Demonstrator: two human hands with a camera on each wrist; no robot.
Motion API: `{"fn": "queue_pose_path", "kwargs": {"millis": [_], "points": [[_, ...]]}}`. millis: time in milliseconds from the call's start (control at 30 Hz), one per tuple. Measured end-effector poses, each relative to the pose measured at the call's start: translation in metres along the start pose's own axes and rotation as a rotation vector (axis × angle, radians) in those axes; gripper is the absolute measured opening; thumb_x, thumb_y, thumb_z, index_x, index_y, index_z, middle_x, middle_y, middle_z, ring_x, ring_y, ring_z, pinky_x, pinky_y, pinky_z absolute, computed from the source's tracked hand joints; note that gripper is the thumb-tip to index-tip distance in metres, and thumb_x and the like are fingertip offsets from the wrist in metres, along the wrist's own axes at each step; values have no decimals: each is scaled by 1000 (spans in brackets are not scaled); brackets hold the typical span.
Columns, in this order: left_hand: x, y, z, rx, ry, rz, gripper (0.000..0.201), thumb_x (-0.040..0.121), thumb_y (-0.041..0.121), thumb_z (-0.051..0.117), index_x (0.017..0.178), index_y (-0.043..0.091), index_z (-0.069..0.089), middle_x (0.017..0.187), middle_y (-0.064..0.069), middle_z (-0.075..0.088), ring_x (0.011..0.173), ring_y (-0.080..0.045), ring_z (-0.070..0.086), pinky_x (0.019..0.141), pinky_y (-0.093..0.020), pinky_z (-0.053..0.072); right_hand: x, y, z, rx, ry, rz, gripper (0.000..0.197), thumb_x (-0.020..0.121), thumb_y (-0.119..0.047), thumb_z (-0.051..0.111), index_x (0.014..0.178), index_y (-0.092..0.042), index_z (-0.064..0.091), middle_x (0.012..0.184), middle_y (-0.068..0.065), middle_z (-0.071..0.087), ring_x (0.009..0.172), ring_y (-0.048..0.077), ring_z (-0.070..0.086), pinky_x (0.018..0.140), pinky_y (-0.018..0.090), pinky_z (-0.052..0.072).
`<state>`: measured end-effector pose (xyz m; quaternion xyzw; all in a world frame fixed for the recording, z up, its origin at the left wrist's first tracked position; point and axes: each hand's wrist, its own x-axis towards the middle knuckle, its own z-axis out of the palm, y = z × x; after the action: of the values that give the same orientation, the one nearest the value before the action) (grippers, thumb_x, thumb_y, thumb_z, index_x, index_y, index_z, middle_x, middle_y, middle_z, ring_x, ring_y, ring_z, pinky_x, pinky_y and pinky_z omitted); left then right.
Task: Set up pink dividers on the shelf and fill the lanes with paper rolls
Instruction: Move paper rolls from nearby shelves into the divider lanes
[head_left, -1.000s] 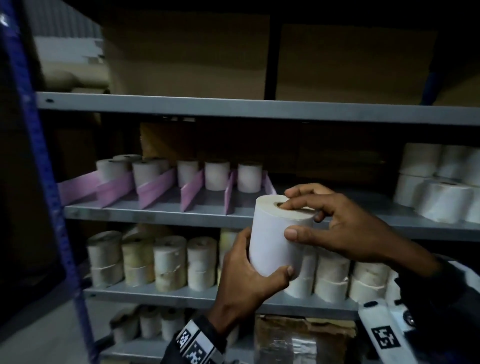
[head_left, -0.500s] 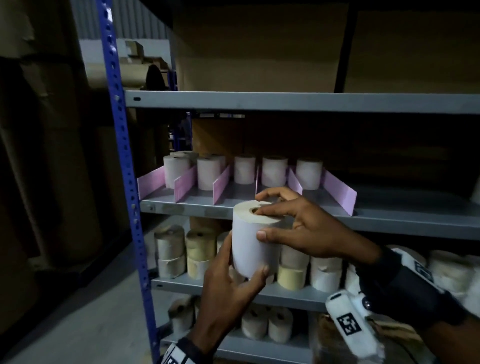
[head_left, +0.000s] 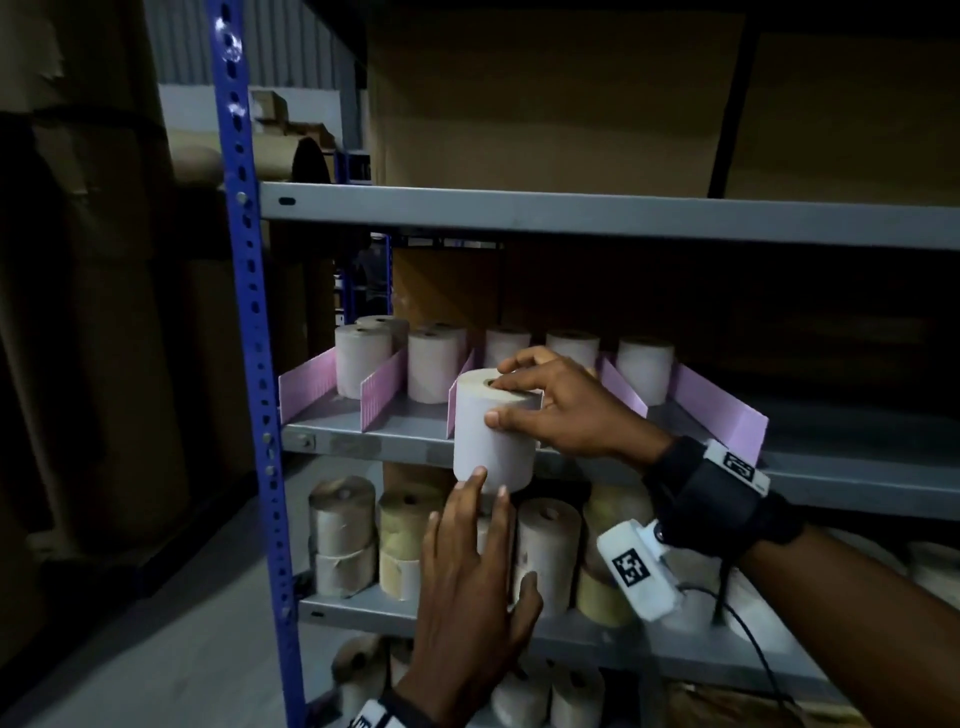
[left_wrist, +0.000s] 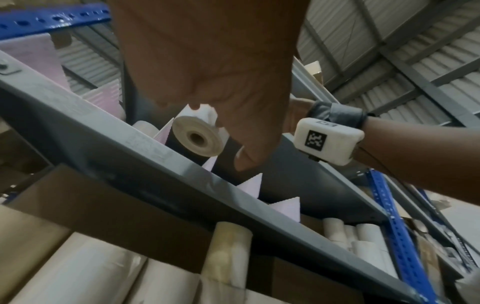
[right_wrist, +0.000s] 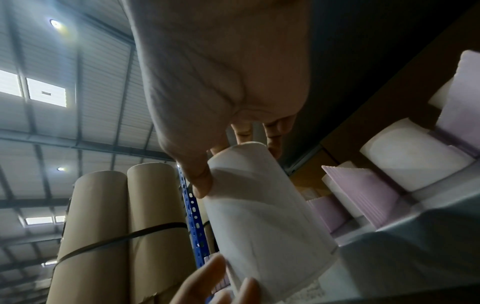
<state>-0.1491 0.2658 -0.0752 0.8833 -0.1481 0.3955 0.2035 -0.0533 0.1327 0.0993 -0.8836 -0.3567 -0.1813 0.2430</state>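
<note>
A white paper roll (head_left: 493, 441) stands upright in the air at the front edge of the grey middle shelf (head_left: 405, 441). My right hand (head_left: 519, 402) grips it from the top, fingers over its core hole and thumb on its side (right_wrist: 259, 205). My left hand (head_left: 470, 551) is below with straight fingers, their tips touching the roll's lower end (left_wrist: 197, 139). Several pink dividers (head_left: 382, 387) stand on that shelf and form lanes. More white rolls (head_left: 431, 364) sit at the back of the lanes.
A blue perforated upright (head_left: 249, 364) bounds the rack on the left. The lower shelf holds stacked brownish rolls (head_left: 343, 535). Cardboard boxes (head_left: 545, 93) fill the top shelf. Right of the last divider (head_left: 719, 410) the shelf is bare grey (head_left: 857, 467).
The roll has risen to the middle shelf's front edge. My left hand has let go of its curled grip and now only touches the roll's underside with straight fingers.
</note>
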Motion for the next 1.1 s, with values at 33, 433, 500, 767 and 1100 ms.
{"fn": "queue_pose_path", "kwargs": {"millis": [33,433,500,767,1100], "points": [[7,-5,4,18,-24,-14,79,81,38,70,150,9,42,164,-13,20,149,-33,27,108,-56,41,6,3,1,-15,-10,4,63,72,-68,59,119,-27,67,124,-12,52,117,15,50,99,49,42],[68,-33,49,83,-130,-86,80,87,52,47,154,10,35,166,-11,17,152,-29,22,115,-55,29,71,38,-1,-162,-157,102,47,82,-52,64,120,-24,66,126,-6,62,115,16,56,98,46,45],[78,-38,55,93,-171,-103,81,87,51,48,155,11,31,167,-9,14,153,-27,18,119,-55,23,85,44,-4,-198,-231,97,40,85,-48,63,115,-22,68,119,-4,67,106,17,61,90,42,50],[82,-46,67,181,-124,-70,77,71,44,65,140,10,56,144,-8,56,138,-29,49,112,-53,34,139,77,1,-289,-400,207,52,89,-41,62,130,-9,58,133,10,59,119,25,57,102,39,45],[84,-46,69,163,-91,-66,81,66,47,72,137,10,60,142,-8,59,136,-29,51,107,-49,28,166,105,8,-234,-404,190,36,92,-28,63,117,-3,65,116,17,67,104,31,64,91,39,51]]}}
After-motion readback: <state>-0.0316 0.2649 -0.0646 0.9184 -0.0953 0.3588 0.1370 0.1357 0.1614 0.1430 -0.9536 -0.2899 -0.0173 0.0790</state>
